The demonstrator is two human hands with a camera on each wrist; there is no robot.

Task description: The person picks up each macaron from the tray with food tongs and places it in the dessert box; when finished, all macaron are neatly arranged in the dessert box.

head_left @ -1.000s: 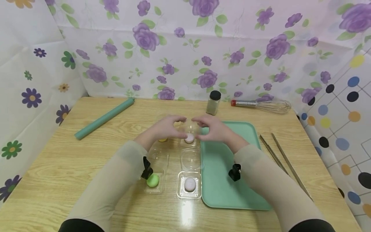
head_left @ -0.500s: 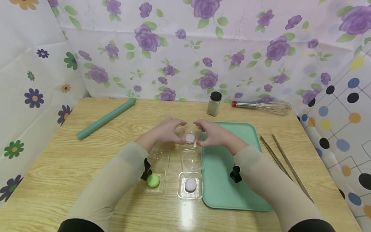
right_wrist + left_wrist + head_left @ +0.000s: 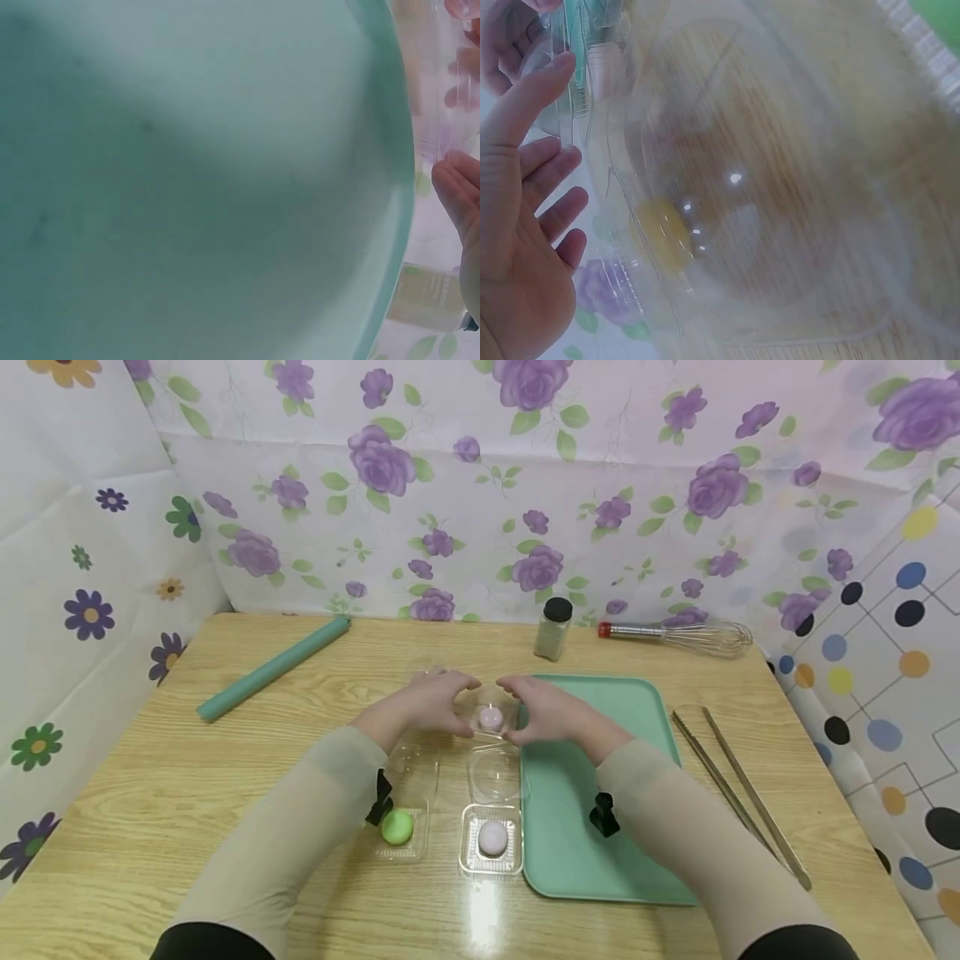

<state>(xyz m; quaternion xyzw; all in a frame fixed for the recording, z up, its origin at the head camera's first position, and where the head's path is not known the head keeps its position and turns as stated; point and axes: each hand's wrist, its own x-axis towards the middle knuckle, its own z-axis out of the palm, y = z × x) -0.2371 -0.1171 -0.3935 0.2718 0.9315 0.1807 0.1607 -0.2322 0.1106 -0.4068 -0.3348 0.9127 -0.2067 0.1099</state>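
Note:
Both hands curl round a small clear plastic box point(image 3: 504, 700) with a round lilac macaron point(image 3: 491, 719) in it. My left hand point(image 3: 431, 702) grips its left side, the thumb nearer me; in the left wrist view the thumb and index finger point(image 3: 570, 154) meet the clear plastic edge. From the right side, my right hand point(image 3: 551, 710) holds the box likewise, fingertips point(image 3: 452, 176) at its edge in the right wrist view. A yellow piece point(image 3: 667, 234) shows through another clear box in the left wrist view; the left hand hides it in the head view.
An open clear box point(image 3: 468, 860) with a lilac macaron point(image 3: 492, 838) stands in front, beside another with a green macaron point(image 3: 397, 827). A green tray point(image 3: 585, 827) lies right, tongs point(image 3: 738, 781) beyond it. Behind are a jar point(image 3: 552, 631), whisk point(image 3: 705, 637) and green roll point(image 3: 273, 668).
The box's domed lid has come down over the lilac macaron, and both hands have lowered slightly with it. The other things stay where they were.

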